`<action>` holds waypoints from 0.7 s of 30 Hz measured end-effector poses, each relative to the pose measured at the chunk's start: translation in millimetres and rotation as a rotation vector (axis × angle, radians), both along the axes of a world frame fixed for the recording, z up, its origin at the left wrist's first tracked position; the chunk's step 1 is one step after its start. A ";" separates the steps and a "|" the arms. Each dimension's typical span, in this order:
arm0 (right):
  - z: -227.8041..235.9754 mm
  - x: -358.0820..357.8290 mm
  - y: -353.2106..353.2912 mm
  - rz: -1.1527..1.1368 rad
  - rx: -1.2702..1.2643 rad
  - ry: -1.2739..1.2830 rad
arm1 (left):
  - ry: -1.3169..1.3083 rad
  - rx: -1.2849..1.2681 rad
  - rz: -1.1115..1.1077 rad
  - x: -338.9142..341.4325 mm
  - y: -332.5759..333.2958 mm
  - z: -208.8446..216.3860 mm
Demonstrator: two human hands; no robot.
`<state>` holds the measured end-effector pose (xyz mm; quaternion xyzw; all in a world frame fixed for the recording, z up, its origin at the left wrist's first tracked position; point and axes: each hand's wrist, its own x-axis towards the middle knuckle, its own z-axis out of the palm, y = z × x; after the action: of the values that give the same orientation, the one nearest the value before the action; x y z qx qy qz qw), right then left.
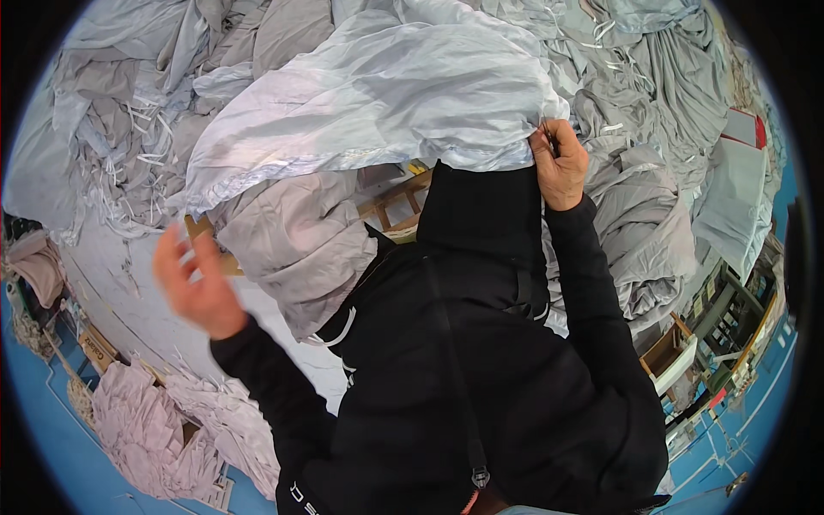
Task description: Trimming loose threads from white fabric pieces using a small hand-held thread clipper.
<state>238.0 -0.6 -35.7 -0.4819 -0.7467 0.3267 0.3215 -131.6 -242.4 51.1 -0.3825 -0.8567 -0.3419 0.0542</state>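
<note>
A pale blue cloth with a gathered hem lies spread in front of me, its near edge reaching my lap. At the right end of that hem my right hand pinches the fabric between thumb and fingers. Something small and dark shows by those fingertips, too little to make out. My left hand, smeared by motion, is raised beside the cloth's left corner. Its fingers are apart and I see nothing in them. A grey cloth bundle hangs between my left arm and my lap.
Heaps of grey cloth with white ties surround the work area. Pinkish cloth is piled at the lower left, near a cardboard box. An open wooden drawer juts out at the right. The floor is blue.
</note>
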 end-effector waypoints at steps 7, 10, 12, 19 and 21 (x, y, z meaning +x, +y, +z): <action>-0.6 -4.9 7.8 -0.041 -0.114 0.355 | -0.556 0.088 -0.602 142.9 131.0 -41.6; 11.9 -13.8 13.5 -0.193 -0.290 0.344 | -0.627 0.063 -0.613 156.0 139.9 -62.4; 6.4 -10.0 16.4 -0.150 -0.302 0.350 | -0.634 0.068 -0.625 159.9 144.1 -71.7; -0.2 17.7 38.6 -0.121 -0.208 0.445 | -0.694 0.126 -0.637 165.8 150.5 -81.1; 12.1 20.5 49.2 -0.125 -0.105 0.232 | -0.729 0.107 -0.608 165.5 152.6 -84.8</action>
<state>258.5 48.6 -23.6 -0.5029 -0.6549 0.3981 0.3997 34.0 -89.8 -33.8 -0.4677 -0.6502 -0.4976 -0.3328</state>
